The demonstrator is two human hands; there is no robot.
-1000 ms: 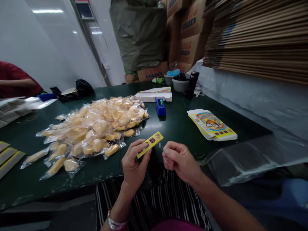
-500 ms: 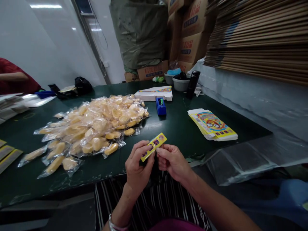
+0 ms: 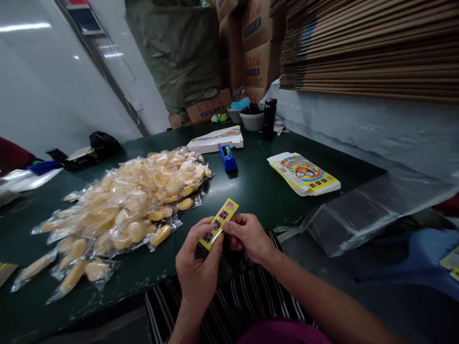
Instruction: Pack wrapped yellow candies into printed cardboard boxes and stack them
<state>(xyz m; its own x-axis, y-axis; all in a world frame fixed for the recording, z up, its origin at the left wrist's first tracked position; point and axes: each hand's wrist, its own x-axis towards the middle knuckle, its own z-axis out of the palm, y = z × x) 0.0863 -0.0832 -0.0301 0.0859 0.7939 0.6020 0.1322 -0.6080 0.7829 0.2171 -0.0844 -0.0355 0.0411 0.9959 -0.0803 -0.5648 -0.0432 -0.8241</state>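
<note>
A narrow yellow packet (image 3: pixel 218 223) with small dark pictures is held over the table's front edge. My left hand (image 3: pixel 199 253) grips its lower left end between thumb and fingers. My right hand (image 3: pixel 247 235) pinches its right edge, thumb against fingertips. To the left of my hands lies a heap of clear-wrapped yellowish pieces (image 3: pixel 136 191). Beyond my hands stands a blue tape dispenser (image 3: pixel 228 158). A stack of flat yellow printed cartons (image 3: pixel 304 173) rests at the right.
White flat cartons (image 3: pixel 215 139) lie behind the dispenser on the dark green table (image 3: pixel 251 191). Farther back are a grey bowl (image 3: pixel 252 121), a black bottle (image 3: pixel 269 117) and a black bag (image 3: pixel 103 144). Clear plastic sheeting (image 3: pixel 344 229) hangs at the right edge.
The view has turned right, so the table items appear farther left. My left fingers have shifted down the yellow packet, uncovering more of its printed face. Both hands still hold it.
</note>
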